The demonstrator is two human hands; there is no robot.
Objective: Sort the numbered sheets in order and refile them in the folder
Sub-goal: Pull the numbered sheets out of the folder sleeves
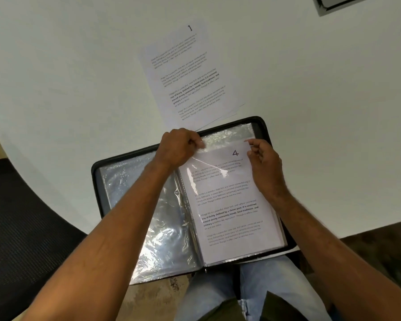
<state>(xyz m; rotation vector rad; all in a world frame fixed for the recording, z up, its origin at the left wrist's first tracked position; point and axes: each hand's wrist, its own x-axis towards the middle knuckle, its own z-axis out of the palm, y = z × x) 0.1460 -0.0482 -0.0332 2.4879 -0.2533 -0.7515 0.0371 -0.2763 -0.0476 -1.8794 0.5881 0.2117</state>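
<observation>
Now, folder: a black zip folder [97,167] lies open on the near edge of the white bench [67,77], its lower end hanging past the bench edge over the person's lap.
Sleeves: clear plastic sleeves [148,218] fill the left half; no sheet can be made out in them through the glare.
Sheet 4: a printed sheet marked 4 [229,205] lies on the right half, its top edge sticking out of the mouth of a plastic sleeve.
Left hand: the left hand [178,147] is curled, fingers and thumb pinching the top edge of the clear sleeve near the folder's spine, lifting the plastic off the sheet.
Right hand: the right hand [264,163] has its fingers loosely bent, pinching the top right corner of sheet 4 between thumb and forefinger.
Loose stack: a small stack of sheets with sheet 1 [185,75] on top lies on the bench just beyond the folder, tilted, its near corner next to the left hand.
Far corner: a dark-edged flat object [333,3] shows at the top right, cut off by the frame.
Chair: a black mesh seat [21,216] sits at the lower left.
</observation>
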